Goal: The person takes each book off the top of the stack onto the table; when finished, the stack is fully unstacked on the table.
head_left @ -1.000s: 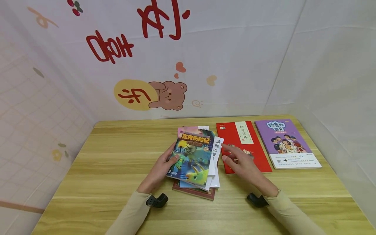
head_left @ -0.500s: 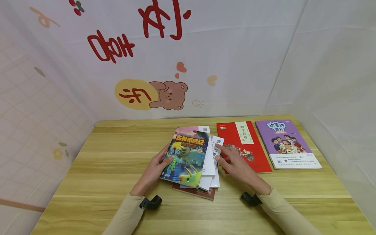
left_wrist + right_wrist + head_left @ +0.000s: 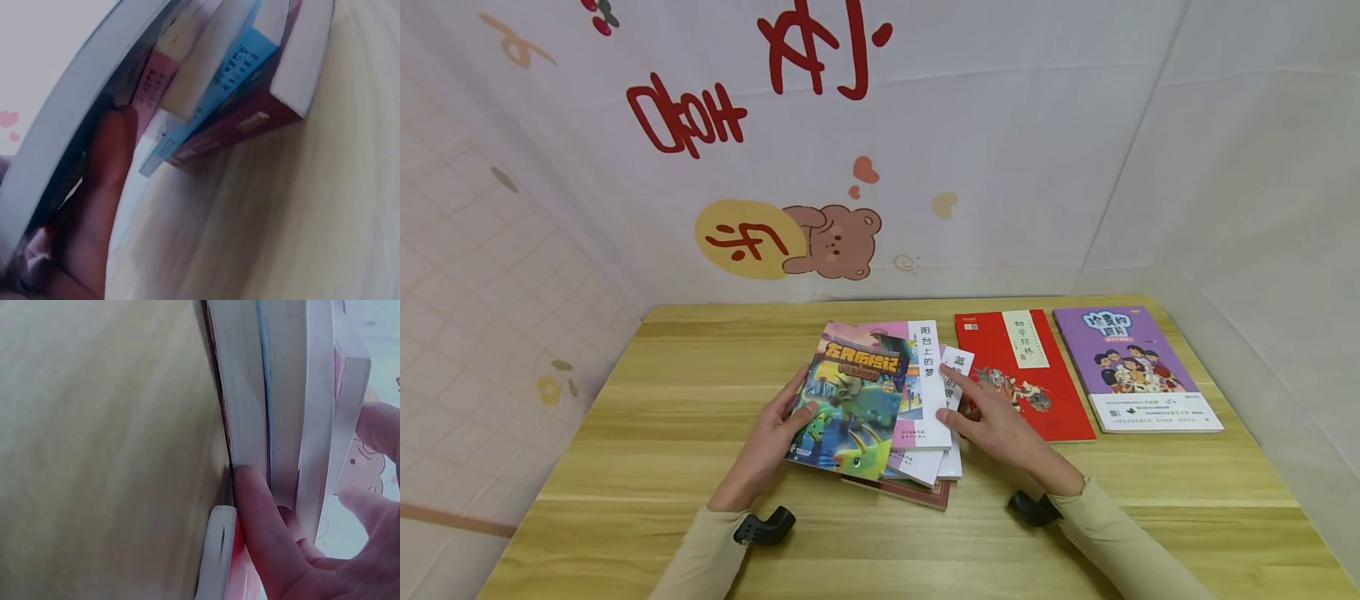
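A dinosaur comic book (image 3: 857, 392) is in my left hand (image 3: 771, 437), thumb on its cover and fingers beneath its left edge. It overlaps a pile of books, raised off it in the left wrist view, where the pile shows a blue spine (image 3: 234, 65) and a maroon book (image 3: 250, 119). Right of the comic, a pink-and-white book (image 3: 930, 400) lies uncovered on the pile, above another white-edged book (image 3: 958, 367). My right hand (image 3: 1003, 425) rests at the pile's right side, its thumb and forefinger at the top book's edge. In the right wrist view, a finger (image 3: 259, 512) touches the page edges.
A red book (image 3: 1052, 400) lies flat just right of the pile, partly behind my right hand. Farther right is a purple book (image 3: 1120, 333). All rest on a wooden table (image 3: 700, 350) backed by a printed cloth wall (image 3: 1000, 167).
My left hand has drawn the dinosaur comic leftward, uncovering more of the pink-and-white book. My right hand has shifted a little left, onto the pile's right edge.
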Motion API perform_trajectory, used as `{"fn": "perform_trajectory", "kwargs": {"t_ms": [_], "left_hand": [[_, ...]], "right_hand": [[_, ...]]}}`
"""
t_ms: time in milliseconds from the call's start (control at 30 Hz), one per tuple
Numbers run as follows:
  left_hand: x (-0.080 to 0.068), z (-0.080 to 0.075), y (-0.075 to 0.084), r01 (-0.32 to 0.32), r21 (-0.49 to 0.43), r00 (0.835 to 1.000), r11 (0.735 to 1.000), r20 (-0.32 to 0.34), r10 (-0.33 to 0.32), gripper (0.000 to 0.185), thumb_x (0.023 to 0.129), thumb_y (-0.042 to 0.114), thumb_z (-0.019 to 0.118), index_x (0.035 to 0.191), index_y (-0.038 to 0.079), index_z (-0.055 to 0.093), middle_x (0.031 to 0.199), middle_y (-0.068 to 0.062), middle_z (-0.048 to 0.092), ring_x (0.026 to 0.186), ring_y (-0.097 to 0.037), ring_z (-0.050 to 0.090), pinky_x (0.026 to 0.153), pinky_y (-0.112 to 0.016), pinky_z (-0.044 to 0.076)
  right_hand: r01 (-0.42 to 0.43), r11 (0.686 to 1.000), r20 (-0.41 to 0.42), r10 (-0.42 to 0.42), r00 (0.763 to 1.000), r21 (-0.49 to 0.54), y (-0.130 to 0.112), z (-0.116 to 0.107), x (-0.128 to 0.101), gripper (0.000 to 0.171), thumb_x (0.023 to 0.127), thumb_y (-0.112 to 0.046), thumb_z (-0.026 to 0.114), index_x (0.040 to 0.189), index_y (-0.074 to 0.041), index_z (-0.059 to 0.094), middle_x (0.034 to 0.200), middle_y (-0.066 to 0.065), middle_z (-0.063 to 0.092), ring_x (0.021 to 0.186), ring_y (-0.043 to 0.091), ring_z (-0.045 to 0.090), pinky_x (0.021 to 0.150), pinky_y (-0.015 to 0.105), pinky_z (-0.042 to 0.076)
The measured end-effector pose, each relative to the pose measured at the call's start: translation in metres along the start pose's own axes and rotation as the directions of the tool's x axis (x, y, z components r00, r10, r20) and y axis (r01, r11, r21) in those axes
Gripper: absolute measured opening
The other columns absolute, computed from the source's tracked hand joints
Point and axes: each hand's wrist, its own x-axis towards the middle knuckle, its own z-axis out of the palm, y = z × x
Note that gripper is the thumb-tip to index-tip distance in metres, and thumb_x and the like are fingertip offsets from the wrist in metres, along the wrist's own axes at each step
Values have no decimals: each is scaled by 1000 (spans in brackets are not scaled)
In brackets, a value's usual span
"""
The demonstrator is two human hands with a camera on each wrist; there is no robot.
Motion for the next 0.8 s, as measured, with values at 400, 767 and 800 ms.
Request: {"fn": "perform_trajectory", "kwargs": {"t_ms": [400,767,800], "left_hand": [[-11,-39,0,-202,166,972,965,-82,218,41,109,20,55,148,6,56,157,-11,47,153,-27,28,103,-11,39],[-16,-96,2,-220,267,948,938,-169,270,47,110,27,53,152,6,52,156,-2,50,148,-8,34,100,-9,40],[-16,-101,2,-216,268,947,939,-178,268,47,110,28,53,152,7,51,157,-2,48,147,-7,34,99,-9,40]], "right_hand": [[24,1000,21,-24,999,-4,0,-1,1,64,99,-40,69,156,-20,50,95,-3,55,91,20,50,70,30,41],[15,1000,26,-14,1000,-13,0,-3,3,64,100,-41,67,156,-19,49,104,0,59,94,19,50,74,36,40],[15,1000,28,-15,1000,-12,0,-3,3,64,100,-42,67,157,-19,49,107,1,61,95,19,50,74,36,40]]}}
